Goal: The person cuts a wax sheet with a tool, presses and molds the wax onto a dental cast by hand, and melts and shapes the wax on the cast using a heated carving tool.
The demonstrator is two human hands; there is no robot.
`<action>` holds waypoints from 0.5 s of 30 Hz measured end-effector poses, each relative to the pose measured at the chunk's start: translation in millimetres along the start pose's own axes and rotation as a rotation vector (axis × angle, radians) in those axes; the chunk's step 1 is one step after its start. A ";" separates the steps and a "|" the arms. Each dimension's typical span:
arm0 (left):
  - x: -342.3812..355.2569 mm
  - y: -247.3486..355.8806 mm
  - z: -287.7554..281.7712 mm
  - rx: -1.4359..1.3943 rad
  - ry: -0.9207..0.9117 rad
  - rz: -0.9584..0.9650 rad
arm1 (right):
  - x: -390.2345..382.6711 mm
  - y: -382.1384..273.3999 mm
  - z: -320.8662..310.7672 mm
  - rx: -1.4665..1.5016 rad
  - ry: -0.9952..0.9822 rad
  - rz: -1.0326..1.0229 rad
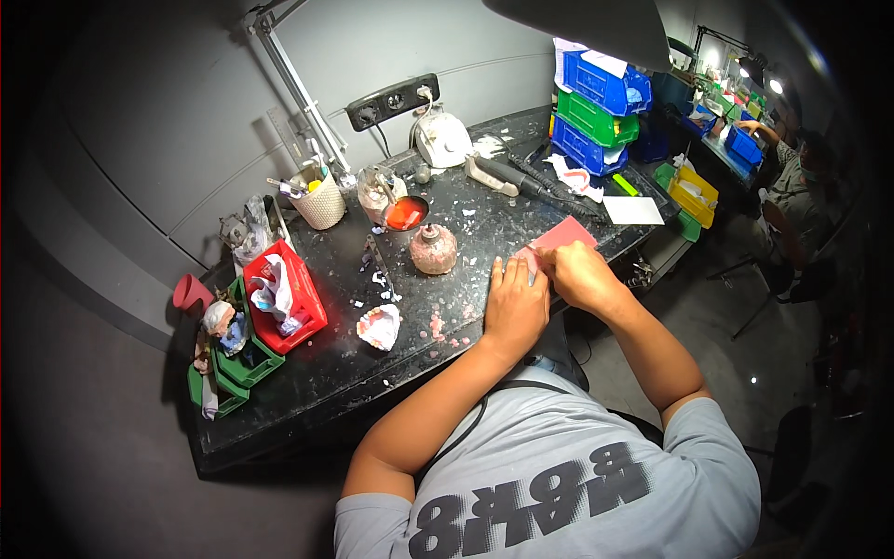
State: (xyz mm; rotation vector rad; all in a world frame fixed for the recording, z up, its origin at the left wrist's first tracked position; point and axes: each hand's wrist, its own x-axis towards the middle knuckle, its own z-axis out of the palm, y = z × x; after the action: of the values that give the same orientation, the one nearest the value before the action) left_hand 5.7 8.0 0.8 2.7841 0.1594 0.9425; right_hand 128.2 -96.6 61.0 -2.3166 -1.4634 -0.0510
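Note:
A pink sheet point(566, 230), apparently wax, lies at the desk's front right edge. My left hand point(515, 303) rests with fingers stretched out at its lower left. My right hand point(577, 275) is bent over the sheet, fingers curled; whatever they hold is hidden. Left of my hands stands a round pink-speckled burner point(433, 253). Behind it is a dark pan of red material point(406, 215). A white dental cast with pink on it point(379, 326) sits near the front edge, with pink flakes around.
Red bin point(307, 290) and green bins point(247, 368) stand left. A brush cup point(319, 207) and lamp arm point(289, 84) are behind. Stacked bins point(596, 121), a handpiece point(526, 186) and white pad point(632, 211) occupy the back right. A co-worker point(796, 205) sits at another bench.

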 end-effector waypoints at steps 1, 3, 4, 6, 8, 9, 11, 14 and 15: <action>0.8 0.6 -0.9 -0.007 -0.003 -0.007 | -0.3 2.3 2.3 0.018 0.054 -0.043; 1.3 0.5 -1.1 -0.011 -0.006 -0.014 | 1.2 5.5 3.2 0.001 0.032 -0.051; 1.2 -0.4 -0.2 -0.020 0.014 -0.014 | 1.7 5.6 3.0 -0.017 0.009 -0.062; 0.9 -1.2 1.4 -0.026 0.034 -0.012 | -1.0 3.5 0.6 -0.009 0.011 -0.071; 0.5 -1.6 2.9 -0.018 0.063 -0.003 | -1.3 0.6 -1.8 -0.002 0.014 -0.081; 0.5 -1.3 3.0 -0.017 0.062 -0.001 | -2.4 -0.6 -2.8 -0.024 0.016 -0.082; 0.7 -1.1 3.2 -0.019 0.036 -0.015 | -3.4 -0.4 -3.0 -0.045 0.018 -0.082; 0.4 -1.1 4.0 -0.020 0.052 -0.015 | -4.5 0.9 -2.1 -0.047 0.008 -0.096; 0.3 -1.5 4.4 -0.019 0.051 -0.015 | -6.0 -0.4 -3.7 -0.042 0.002 -0.087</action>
State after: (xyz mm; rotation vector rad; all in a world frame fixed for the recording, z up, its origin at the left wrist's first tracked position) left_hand 8.6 8.8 -2.7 2.7394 0.1772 1.0065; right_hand 125.9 -102.9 63.1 -2.2840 -1.5769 -0.1093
